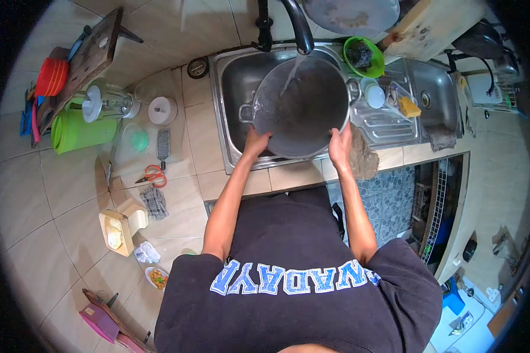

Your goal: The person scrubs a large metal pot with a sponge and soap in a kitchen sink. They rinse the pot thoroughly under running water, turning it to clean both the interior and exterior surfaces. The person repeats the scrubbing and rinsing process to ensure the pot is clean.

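Observation:
A large two-handled metal wok (309,110) rests over the stainless steel sink basin (236,106), its dark inside facing up. Water runs into it from the black faucet (301,33). My left hand (257,142) grips the wok's near rim on the left, just below one loop handle (246,114). On the near right side of the rim, my right hand (340,142) has hold of it too. The other loop handle (354,91) sticks out above that hand. My fingers under the wok are partly hidden.
Right of the wok are a green bowl (377,66) with a dark scrubber, a yellow sponge (409,107) and a brown rag (363,154). Leftward on the tiled counter lie a grater (163,145), red-handled scissors (155,176) and a blender jar (115,106).

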